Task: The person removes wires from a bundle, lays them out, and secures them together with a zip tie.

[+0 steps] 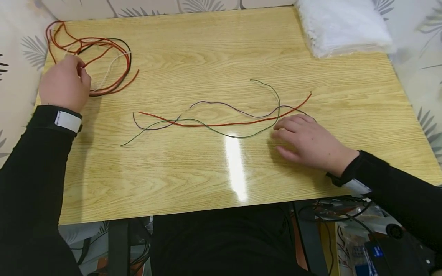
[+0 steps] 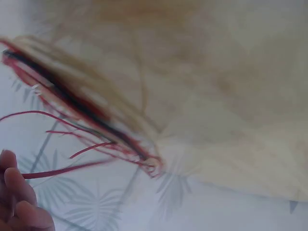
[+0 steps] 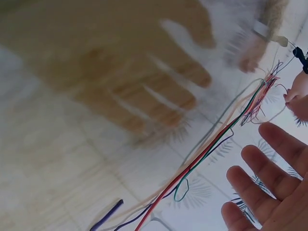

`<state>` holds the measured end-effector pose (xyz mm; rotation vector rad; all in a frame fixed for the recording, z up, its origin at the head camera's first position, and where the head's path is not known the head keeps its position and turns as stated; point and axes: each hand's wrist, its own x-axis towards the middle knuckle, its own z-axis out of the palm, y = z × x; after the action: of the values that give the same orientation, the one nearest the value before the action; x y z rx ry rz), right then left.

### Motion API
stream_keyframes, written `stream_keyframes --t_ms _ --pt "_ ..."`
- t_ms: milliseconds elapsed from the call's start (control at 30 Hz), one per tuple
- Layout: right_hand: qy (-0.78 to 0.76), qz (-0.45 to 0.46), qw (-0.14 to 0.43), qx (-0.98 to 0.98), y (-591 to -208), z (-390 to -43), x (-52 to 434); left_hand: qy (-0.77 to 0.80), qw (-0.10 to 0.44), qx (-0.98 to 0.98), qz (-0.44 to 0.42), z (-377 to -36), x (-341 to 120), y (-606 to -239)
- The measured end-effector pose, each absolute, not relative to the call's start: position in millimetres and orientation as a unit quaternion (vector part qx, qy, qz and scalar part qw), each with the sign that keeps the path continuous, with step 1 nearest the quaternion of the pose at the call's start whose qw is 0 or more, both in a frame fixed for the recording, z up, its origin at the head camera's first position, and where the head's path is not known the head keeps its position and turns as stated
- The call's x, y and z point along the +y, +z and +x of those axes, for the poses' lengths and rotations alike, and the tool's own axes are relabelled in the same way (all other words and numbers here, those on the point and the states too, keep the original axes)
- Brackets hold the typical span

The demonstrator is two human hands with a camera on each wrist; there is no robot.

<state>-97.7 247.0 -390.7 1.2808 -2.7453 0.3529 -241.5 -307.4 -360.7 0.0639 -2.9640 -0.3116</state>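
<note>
At the table's far left corner, a loose coil of red wires [image 1: 128,63] lies with a black wire [image 1: 119,40] and a thin white one [image 1: 109,71]. My left hand [image 1: 65,82] is over its near side, and in the left wrist view its fingertips [image 2: 21,185] pinch a red wire [image 2: 57,171]. Across the middle stretch a single red wire [image 1: 221,125], a green wire [image 1: 238,137] and a purple wire [image 1: 210,102], crossing one another. By their right ends is my right hand [image 1: 307,140], palm down with fingers apart, gripping nothing; its fingertips overlap the green wire's curve.
A stack of clear plastic bags [image 1: 345,27] sits at the back right corner of the wooden table [image 1: 172,172]. Patterned wall covering borders the back and sides. Below the front edge are dark cables [image 1: 331,214] and boxes. A bright reflection shows on the tabletop.
</note>
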Motion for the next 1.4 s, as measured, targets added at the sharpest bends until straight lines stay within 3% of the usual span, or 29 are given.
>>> stream_keyframes --t_ms 400,733,1067,1400 --pt "0.104 0.379 0.017 -0.919 -388 -97 249 -0.102 0.120 -0.987 0.040 -223 -284 -319" --pt "0.110 0.371 0.022 -0.922 -388 -93 252 -0.136 0.155 -0.978 -0.022 -194 -243 -303" --pt "0.129 0.376 0.052 -0.916 -384 -92 252 -0.140 0.173 -0.958 -0.180 -144 -177 -321" --pt "0.128 0.392 0.059 -0.909 -380 -101 238 -0.136 0.118 -0.931 -0.316 -109 -139 -364"
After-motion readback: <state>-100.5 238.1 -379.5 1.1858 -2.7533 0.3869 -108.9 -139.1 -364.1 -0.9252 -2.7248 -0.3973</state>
